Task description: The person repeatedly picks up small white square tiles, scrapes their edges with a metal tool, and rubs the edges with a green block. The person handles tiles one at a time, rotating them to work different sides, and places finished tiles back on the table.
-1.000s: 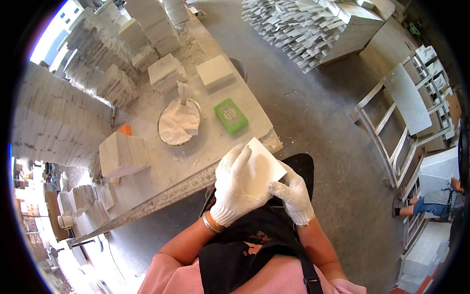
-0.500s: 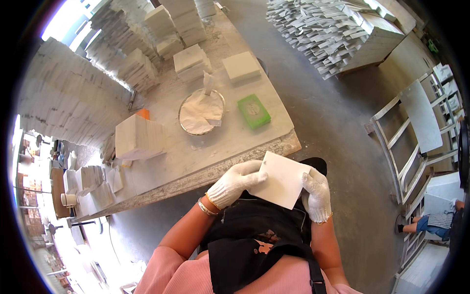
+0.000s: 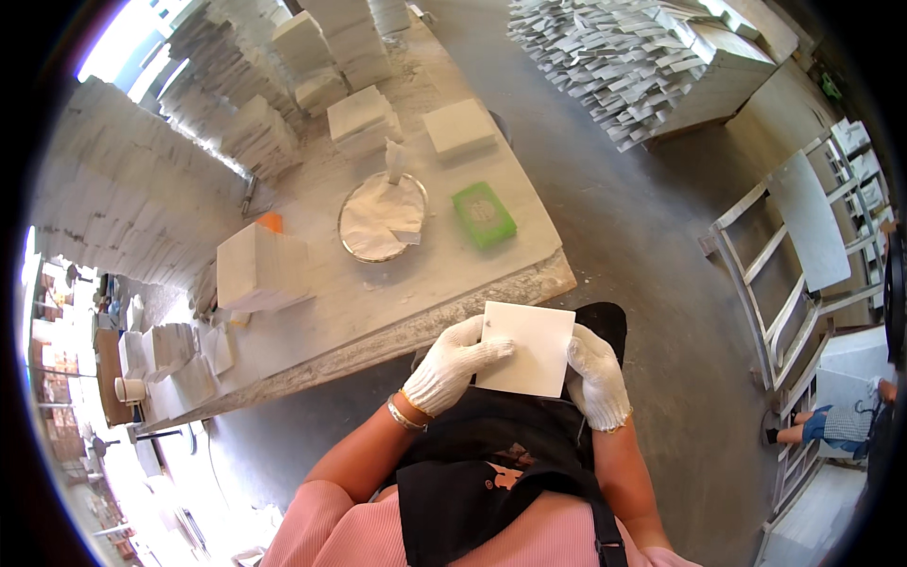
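Note:
A square white stone tile (image 3: pixel 531 357) is held flat over my lap, just off the table's near edge. My left hand (image 3: pixel 457 364), in a white knitted glove, grips its left side with the thumb lying on the face. At the opposite edge my right hand (image 3: pixel 597 376), gloved the same way, is closed round the side. A small dark spot marks the tile near its upper left corner. On the table lie a round metal-rimmed dish of white powder or paste (image 3: pixel 383 213), with a scraper blade resting in it, and a green block (image 3: pixel 484 214).
Stacks of white tiles stand on the table (image 3: pixel 444 269), including a near stack (image 3: pixel 260 269) and a low stack (image 3: pixel 364 118). Tall tile piles (image 3: pixel 132 180) rise at left. A large heap (image 3: pixel 614 66) and metal racks (image 3: pixel 770 274) stand right, near another person (image 3: pixel 841 425).
The tile has turned in my hands, so its edges now lie nearly level, and it has shifted slightly left. Both hands still hold it.

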A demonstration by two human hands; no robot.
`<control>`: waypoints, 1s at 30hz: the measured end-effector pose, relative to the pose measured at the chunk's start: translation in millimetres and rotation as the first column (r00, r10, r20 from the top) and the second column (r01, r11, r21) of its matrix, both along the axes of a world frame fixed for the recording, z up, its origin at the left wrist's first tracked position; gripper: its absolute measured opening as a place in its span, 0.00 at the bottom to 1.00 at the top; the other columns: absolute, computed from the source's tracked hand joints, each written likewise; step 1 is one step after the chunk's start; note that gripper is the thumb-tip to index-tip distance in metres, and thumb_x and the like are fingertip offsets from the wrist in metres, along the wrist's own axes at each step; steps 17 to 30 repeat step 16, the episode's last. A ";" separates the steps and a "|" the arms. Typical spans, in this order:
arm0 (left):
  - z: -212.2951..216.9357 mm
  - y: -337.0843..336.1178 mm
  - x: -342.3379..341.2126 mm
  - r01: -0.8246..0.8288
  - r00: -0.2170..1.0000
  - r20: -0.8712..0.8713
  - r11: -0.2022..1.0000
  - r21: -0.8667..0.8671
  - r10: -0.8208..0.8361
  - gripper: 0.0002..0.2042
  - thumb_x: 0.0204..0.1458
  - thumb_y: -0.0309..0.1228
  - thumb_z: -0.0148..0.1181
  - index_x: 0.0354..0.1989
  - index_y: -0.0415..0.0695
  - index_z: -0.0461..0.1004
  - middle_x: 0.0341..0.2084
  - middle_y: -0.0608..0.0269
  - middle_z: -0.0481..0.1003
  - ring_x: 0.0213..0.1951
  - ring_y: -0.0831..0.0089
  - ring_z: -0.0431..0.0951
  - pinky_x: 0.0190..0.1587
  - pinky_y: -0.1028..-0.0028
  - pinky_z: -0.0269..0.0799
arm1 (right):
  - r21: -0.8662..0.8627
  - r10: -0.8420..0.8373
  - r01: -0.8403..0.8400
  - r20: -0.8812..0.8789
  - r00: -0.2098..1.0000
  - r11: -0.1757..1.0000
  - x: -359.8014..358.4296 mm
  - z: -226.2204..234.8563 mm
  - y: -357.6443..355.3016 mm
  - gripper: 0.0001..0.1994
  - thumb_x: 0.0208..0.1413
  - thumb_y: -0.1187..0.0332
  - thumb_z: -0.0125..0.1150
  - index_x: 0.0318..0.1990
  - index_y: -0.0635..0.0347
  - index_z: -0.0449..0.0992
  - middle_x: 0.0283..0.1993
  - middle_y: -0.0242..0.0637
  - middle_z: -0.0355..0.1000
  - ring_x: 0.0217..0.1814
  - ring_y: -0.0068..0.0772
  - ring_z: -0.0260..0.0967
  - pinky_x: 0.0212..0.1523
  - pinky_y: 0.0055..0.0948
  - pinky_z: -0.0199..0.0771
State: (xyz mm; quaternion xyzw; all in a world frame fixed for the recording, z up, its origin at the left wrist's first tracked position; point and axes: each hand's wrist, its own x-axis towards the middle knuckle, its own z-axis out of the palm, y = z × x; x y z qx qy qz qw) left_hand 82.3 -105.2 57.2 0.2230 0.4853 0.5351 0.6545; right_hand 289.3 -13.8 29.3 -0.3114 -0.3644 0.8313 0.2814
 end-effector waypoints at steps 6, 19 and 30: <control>-9.5 -6.7 -7.0 -0.076 0.997 0.031 0.997 0.000 0.076 0.23 0.58 0.33 0.64 0.59 0.34 0.71 0.50 0.61 0.77 0.50 0.74 0.77 0.55 0.70 0.73 | 0.034 0.173 -0.179 0.146 0.974 0.983 3.5 7.9 -2.3 0.32 0.50 0.68 0.67 0.64 0.71 0.68 0.52 0.40 0.77 0.44 0.25 0.75 0.39 0.22 0.71; 3.8 -0.9 -55.1 -0.225 0.970 0.112 0.972 0.075 0.216 0.24 0.60 0.35 0.61 0.63 0.38 0.68 0.52 0.63 0.76 0.51 0.78 0.75 0.55 0.74 0.71 | -0.009 0.229 -0.229 -0.044 0.973 0.973 -30.5 4.3 13.8 0.48 0.52 0.50 0.72 0.72 0.71 0.53 0.49 0.49 0.75 0.40 0.34 0.77 0.33 0.19 0.78; 3.8 -0.9 -55.1 -0.225 0.970 0.112 0.972 0.075 0.216 0.24 0.60 0.35 0.61 0.63 0.38 0.68 0.52 0.63 0.76 0.51 0.78 0.75 0.55 0.74 0.71 | -0.009 0.229 -0.229 -0.044 0.973 0.973 -30.5 4.3 13.8 0.48 0.52 0.50 0.72 0.72 0.71 0.53 0.49 0.49 0.75 0.40 0.34 0.77 0.33 0.19 0.78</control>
